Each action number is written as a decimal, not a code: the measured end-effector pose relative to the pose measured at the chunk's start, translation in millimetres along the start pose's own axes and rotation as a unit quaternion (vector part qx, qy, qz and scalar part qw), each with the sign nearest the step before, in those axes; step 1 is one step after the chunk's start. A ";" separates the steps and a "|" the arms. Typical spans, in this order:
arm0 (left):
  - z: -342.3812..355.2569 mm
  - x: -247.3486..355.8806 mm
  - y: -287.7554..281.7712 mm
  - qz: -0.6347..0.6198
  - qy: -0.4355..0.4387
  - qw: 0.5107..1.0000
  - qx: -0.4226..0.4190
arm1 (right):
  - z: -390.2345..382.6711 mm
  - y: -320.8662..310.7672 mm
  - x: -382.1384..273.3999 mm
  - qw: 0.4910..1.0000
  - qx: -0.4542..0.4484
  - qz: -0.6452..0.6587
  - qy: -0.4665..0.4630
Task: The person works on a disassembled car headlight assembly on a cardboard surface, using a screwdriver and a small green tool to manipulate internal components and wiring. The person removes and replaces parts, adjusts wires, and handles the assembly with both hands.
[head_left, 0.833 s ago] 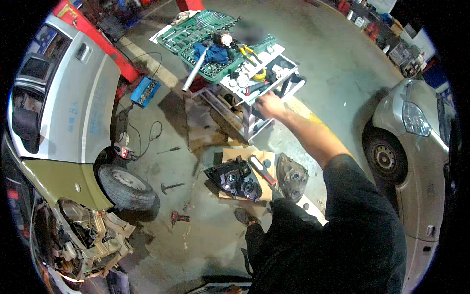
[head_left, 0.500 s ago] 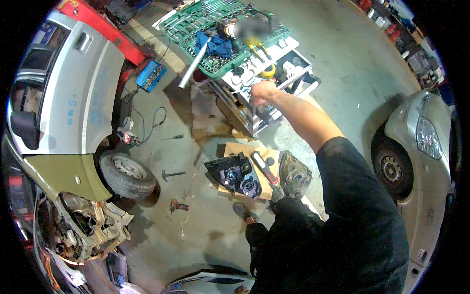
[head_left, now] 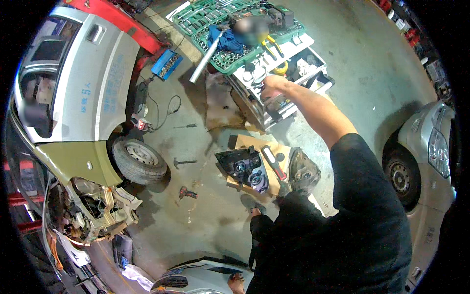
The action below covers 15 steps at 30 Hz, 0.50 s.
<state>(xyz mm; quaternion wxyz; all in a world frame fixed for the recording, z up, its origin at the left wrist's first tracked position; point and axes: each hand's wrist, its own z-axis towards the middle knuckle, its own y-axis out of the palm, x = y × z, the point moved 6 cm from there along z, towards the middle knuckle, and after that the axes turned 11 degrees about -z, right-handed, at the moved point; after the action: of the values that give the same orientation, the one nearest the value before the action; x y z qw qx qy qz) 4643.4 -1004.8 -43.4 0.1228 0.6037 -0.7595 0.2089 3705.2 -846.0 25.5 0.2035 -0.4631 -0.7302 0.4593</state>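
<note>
My right hand (head_left: 275,88) reaches to the white tool cart (head_left: 313,48), over its near left corner. Its fingers curl in and what they hold, if anything, is hidden. Beside it on the cart top are pale rings (head_left: 253,73) and a yellow tape roll (head_left: 280,68). Farther back lies an opened green socket set (head_left: 205,39) with a blue cloth (head_left: 229,41) and yellow-handled pliers (head_left: 274,46) on it. At the lower edge my left hand (head_left: 236,282) shows small and partly, in front of a pale bumper (head_left: 200,274); its fingers are unclear.
A black headlight housing (head_left: 245,169) and a red-and-black hand tool (head_left: 275,164) lie on cardboard, beside a clear headlamp (head_left: 304,171). A hammer (head_left: 185,161) and a drill (head_left: 187,192) are on the floor. A dismantled car (head_left: 93,83) stands left, another car (head_left: 426,166) right.
The view has shifted, so everything sits a little farther right. My right hand stays at the cart's near corner. More of my left hand shows at the lower edge.
</note>
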 end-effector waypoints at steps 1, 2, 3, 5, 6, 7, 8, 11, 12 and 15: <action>1.8 1.5 -0.8 0.001 -0.005 1.000 -0.004 | 2.9 6.7 14.0 0.999 0.042 0.022 -0.014; 6.4 4.5 0.1 0.003 -0.007 1.000 -0.008 | 5.5 12.2 26.4 0.995 0.084 0.044 -0.029; 10.0 6.5 1.2 0.008 -0.006 1.000 -0.009 | -13.5 -2.7 32.2 0.987 0.122 0.106 0.008; 13.1 11.5 -1.8 0.019 -0.006 1.000 -0.010 | -5.8 9.3 47.5 0.990 0.120 0.069 -0.022; 15.7 13.1 -3.8 0.022 -0.006 1.000 -0.012 | 1.0 15.7 37.2 0.992 0.094 0.069 -0.052; 28.5 22.0 -3.1 0.052 -0.009 0.998 -0.017 | -4.4 17.3 35.6 0.992 0.108 0.047 -0.042; 36.6 28.1 -2.0 -0.006 -0.026 0.998 -0.049 | -4.8 18.2 32.7 0.994 0.091 0.035 -0.043; 53.2 53.2 9.2 0.138 0.054 0.983 -0.105 | 1.7 26.6 31.0 0.998 0.067 0.002 -0.020; 54.6 63.3 17.8 0.233 0.105 0.960 -0.114 | 12.4 30.6 33.7 1.000 0.025 0.004 0.006; 52.2 74.0 16.4 0.021 0.068 0.991 -0.117 | -2.5 9.9 9.5 0.998 0.041 0.004 0.048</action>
<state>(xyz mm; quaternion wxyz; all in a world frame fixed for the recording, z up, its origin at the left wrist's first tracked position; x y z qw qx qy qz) 4613.2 -1090.2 -59.8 0.2393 0.5537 -0.7811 0.1613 3707.3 -835.1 17.1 0.2548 -0.4791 -0.6983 0.4668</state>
